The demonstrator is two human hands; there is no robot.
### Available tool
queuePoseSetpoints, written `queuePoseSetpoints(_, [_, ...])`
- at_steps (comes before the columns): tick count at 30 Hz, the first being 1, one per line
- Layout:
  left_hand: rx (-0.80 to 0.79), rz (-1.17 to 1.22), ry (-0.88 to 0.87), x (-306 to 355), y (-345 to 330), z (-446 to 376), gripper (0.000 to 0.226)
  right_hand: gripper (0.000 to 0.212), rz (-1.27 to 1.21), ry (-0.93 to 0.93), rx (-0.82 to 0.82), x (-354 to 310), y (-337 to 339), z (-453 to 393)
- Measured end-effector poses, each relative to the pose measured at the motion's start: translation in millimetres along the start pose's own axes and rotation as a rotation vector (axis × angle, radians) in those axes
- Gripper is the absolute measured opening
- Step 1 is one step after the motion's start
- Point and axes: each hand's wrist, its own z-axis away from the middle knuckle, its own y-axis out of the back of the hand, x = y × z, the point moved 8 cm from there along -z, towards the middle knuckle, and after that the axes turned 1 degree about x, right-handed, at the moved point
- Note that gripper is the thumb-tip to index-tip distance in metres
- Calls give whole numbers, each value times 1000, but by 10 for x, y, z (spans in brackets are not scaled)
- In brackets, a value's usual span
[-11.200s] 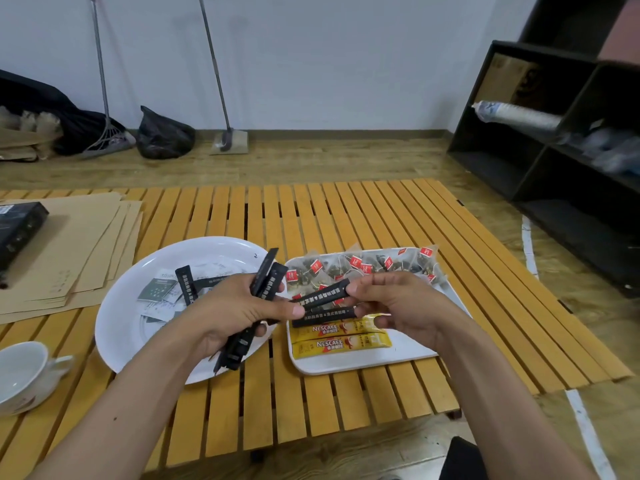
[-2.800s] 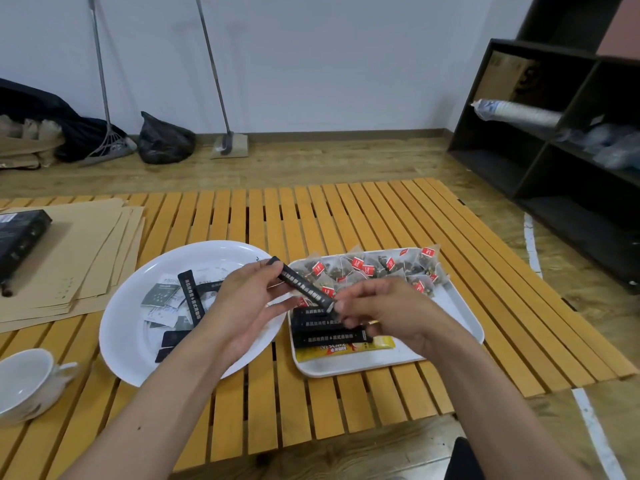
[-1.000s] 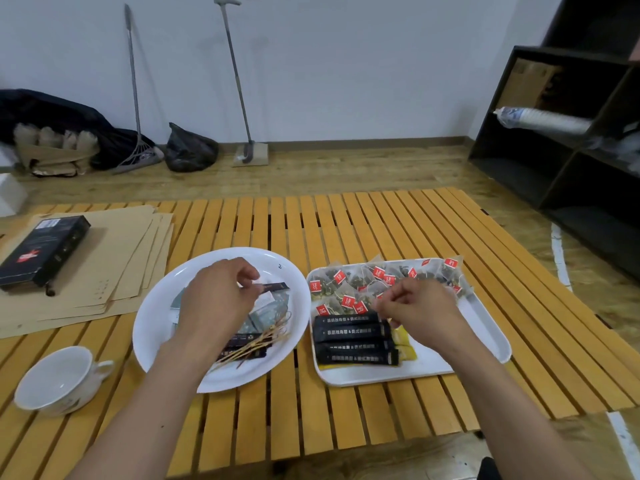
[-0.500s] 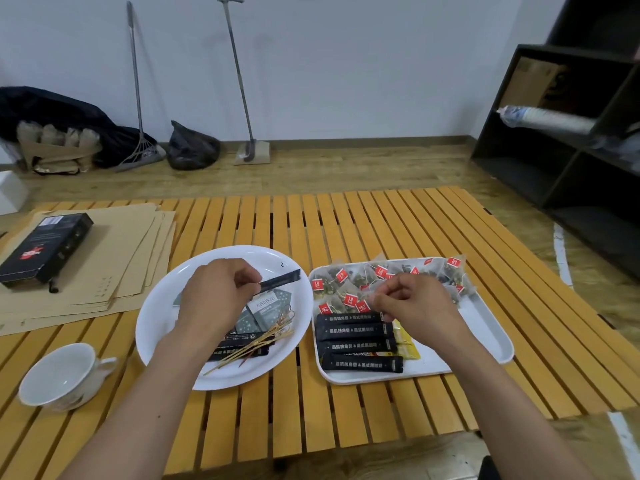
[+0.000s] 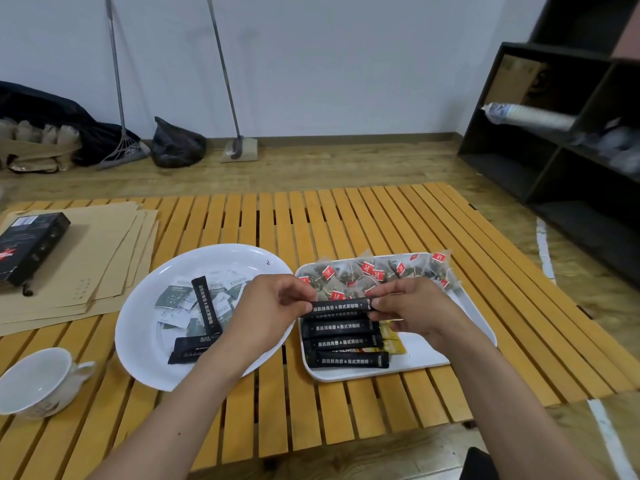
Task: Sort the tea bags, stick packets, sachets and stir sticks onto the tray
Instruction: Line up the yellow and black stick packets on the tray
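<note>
**Both hands holding one black stick packet over the tray**

The left hand (image 5: 273,306) is pinching the left end of a black stick packet (image 5: 341,305) between thumb and fingers, and the right hand (image 5: 412,306) is pinching its right end the same way. The packet is lying level between them, just above the left part of the white tray (image 5: 460,355), which is sitting on the slatted wooden table (image 5: 346,216).

Below the held packet, more black stick packets (image 5: 346,359) are lying in a row on the near left of the tray, one behind the other, all running left to right. Yellow stick packets (image 5: 393,342) are showing partly from under them. Along the far side of the tray, tea bags (image 5: 374,271) with red tags are lying in a crowded band.

Just left of the tray, a round white plate (image 5: 145,341) is holding pale sachets (image 5: 176,299) in a loose heap, with one black stick packet (image 5: 206,304) lying across them, pointing near to far, and a wider black packet (image 5: 190,349) resting at the near side, partly hidden by the left wrist.

Farther left, a white cup (image 5: 38,382) is standing at the near edge of the table. Beyond it, a stack of brown envelopes (image 5: 104,258) is carrying a black box (image 5: 29,245). On the floor by the far wall, a black bag (image 5: 176,143) is sitting between two long-handled cleaning tools, and a dark shelf unit (image 5: 568,168) is standing to the right.
</note>
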Motion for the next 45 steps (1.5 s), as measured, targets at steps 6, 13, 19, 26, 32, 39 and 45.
queuePoseSetpoints(6, [58, -136, -43, -9, 17, 11, 23, 6, 176, 9, 121, -29, 43, -31])
queuePoseSetpoints(13, [105, -228, -37, -10, 211, 5, 16, 12, 299, 44, 177, -62, 76, -8])
queuePoseSetpoints(19, [405, -669, 135, -238, 948, 80, 37, 12, 325, 124, 259, -130, 105, 14])
queuePoseSetpoints(26, [394, -568, 347, -625, 1222, 79, 65, 6, 352, 227, 249, -250, -13, 77])
queuePoseSetpoints(32, [435, -320, 245, -476, 1210, -13, 41, 6, 337, 291, 217, -328, -84, 140])
queuePoseSetpoints(39, [183, 553, 256, -25, 679, 70, 14, 15, -24, 244, -84, -347, -388, 227])
queuePoseSetpoints(45, [-10, 509, 293, -10, 243, 127, 10, 17, -174, 224, -143, -356, -370, 245])
